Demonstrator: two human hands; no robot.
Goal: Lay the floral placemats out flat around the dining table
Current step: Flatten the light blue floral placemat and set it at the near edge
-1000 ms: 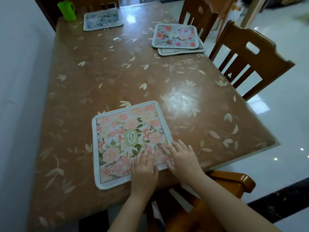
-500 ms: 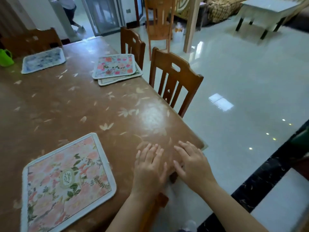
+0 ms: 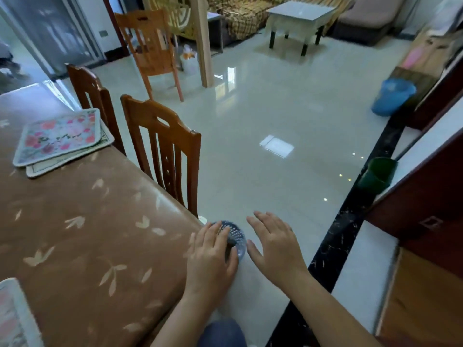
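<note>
Two floral placemats (image 3: 59,136) lie stacked near the right edge of the brown leaf-patterned dining table (image 3: 87,234), the lower one (image 3: 72,159) peeking out. Another placemat (image 3: 11,316) lies flat at the bottom left, mostly cut off by the frame. My left hand (image 3: 211,256) hovers at the table's near right corner, fingers spread, holding nothing. Just to its right, beyond the table over the floor, is my right hand (image 3: 275,244), also spread and empty.
Two wooden chairs (image 3: 165,151) (image 3: 87,91) stand tucked at the table's right side, a third (image 3: 152,48) further back. A blue perforated slipper (image 3: 234,237) shows below my hands. Glossy tiled floor (image 3: 275,108) spreads right; a blue bin (image 3: 392,96), green bin (image 3: 377,174) and cabinet (image 3: 431,196) line the right wall.
My view has swung right, away from the laid placemat, which slid to the frame's bottom left. Both hands left the placemat and moved past the table's right corner, still empty.
</note>
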